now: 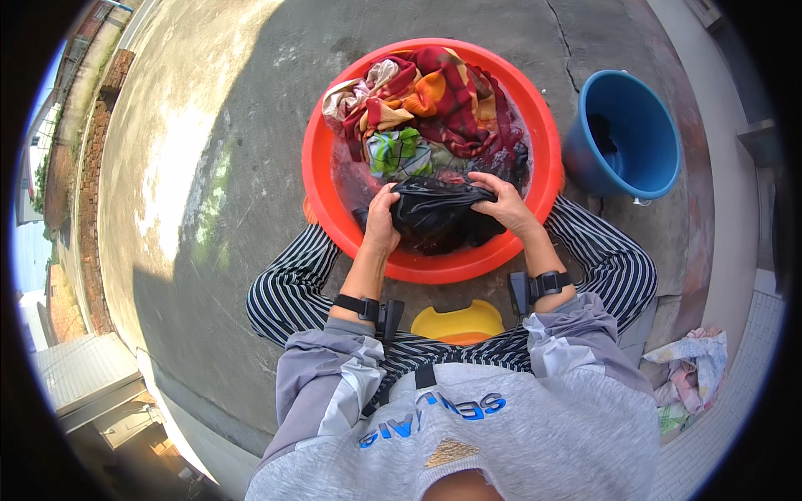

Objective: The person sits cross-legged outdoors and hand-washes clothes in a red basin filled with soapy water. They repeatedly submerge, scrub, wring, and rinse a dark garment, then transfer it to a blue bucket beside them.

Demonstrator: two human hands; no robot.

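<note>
Between my two hands a wet black cloth (438,210) is stretched over the near side of a red plastic basin (545,134). My left hand (381,219) pinches its left edge between thumb and fingers. The right edge is gripped by my right hand (504,203), its forefinger raised. Below, the black fabric hangs into the water, so its lower part is hidden. Just beyond my hands lies a green and white cloth (398,152). A heap of red, orange and cream patterned fabric (451,106) fills the far side of the basin, with suds around it.
A blue bucket (648,141) with something dark inside stands right of the basin. My striped trouser legs (291,272) flank the basin. A yellow plastic stool (457,319) shows between them. Crumpled cloths (692,369) lie at the lower right, beside a wall. The concrete floor (269,156) is cracked.
</note>
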